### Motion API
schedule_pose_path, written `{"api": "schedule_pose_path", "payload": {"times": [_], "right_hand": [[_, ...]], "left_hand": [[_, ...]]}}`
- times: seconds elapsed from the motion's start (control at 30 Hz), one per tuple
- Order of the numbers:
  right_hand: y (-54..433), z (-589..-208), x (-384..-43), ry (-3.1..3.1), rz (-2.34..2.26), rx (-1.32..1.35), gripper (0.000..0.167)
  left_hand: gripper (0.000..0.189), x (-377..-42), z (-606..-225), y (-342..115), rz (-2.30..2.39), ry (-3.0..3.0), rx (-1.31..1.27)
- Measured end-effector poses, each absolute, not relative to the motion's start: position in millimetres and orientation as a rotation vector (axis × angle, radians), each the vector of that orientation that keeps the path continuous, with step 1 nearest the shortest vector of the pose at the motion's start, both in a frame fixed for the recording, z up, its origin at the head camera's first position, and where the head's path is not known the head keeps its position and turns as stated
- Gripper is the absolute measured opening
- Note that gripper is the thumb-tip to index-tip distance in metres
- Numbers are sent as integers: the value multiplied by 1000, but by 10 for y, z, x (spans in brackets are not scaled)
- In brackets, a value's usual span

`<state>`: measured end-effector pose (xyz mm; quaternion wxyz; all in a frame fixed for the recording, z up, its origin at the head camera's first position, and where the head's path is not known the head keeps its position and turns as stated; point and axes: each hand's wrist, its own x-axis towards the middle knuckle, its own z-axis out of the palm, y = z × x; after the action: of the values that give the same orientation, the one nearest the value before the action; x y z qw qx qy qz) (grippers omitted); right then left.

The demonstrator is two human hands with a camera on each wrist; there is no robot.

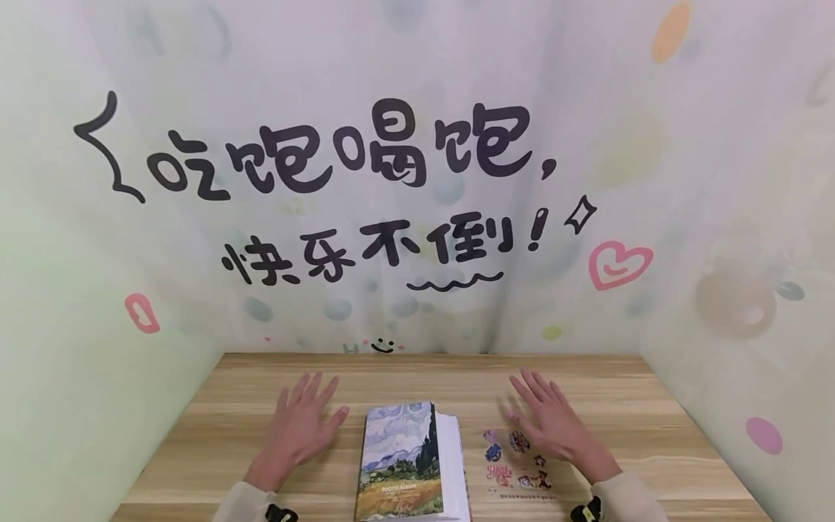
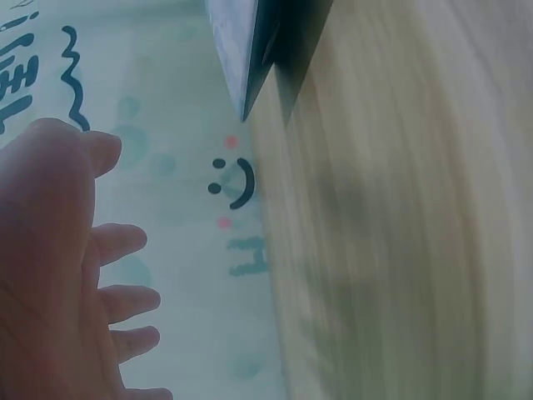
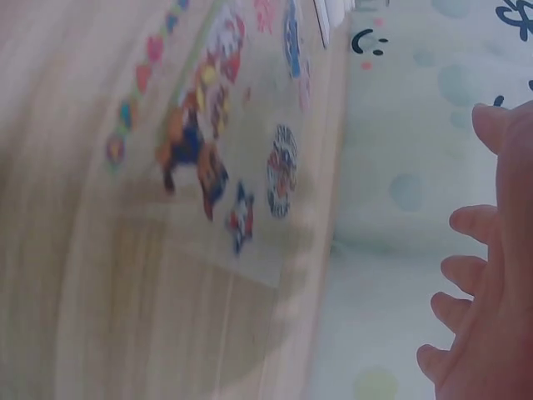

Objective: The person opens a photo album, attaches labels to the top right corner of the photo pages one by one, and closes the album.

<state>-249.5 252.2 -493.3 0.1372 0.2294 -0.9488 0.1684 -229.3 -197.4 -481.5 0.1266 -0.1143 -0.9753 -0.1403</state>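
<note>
Pale sleeves (image 1: 243,504) lie nearest to the head camera, at its lower edge, and lead to two bare hands. The left hand (image 1: 300,420) has its fingers straight and spread, and it grasps nothing. The right hand (image 1: 554,424) is similar, with fingers extended and nothing between them. Both seem to be a little above the table (image 1: 424,377), their backs toward the head camera.

Between the hands lies the album (image 1: 400,449), flat on the table and touched by neither. White pages (image 1: 452,464) show along its right side, beyond the painted cover. By its look, it should be of moderate weight and stiff in the cover, while the pages may fan out if only the cover is lifted. The firmest hold would probably be on the left side, which seems to be the spine, with thumb above and fingers below.

Just to the right of the album lies the clear sheet (image 1: 518,467) with coloured pictures, near the right hand. It should be very light, thin and bendable, and it may cling to the table. It is best taken by a corner, gently, because it could crease.

Farther, behind the table, stands a pale backdrop (image 1: 457,319) with black writing (image 1: 394,145).
</note>
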Motion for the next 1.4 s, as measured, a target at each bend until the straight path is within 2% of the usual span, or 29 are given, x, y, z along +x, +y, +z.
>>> {"api": "schedule_pose_path", "payload": {"times": [0.47, 1.4], "right_hand": [[2311, -5024, -2459, -2737, 520, 777, 64], [1922, -5098, -2379, -2818, 529, 1006, 70]], "left_hand": [[59, -2244, -4898, -1723, -498, -2841, -377], [64, -2178, -4944, -1269, -563, -2881, -451]]}}
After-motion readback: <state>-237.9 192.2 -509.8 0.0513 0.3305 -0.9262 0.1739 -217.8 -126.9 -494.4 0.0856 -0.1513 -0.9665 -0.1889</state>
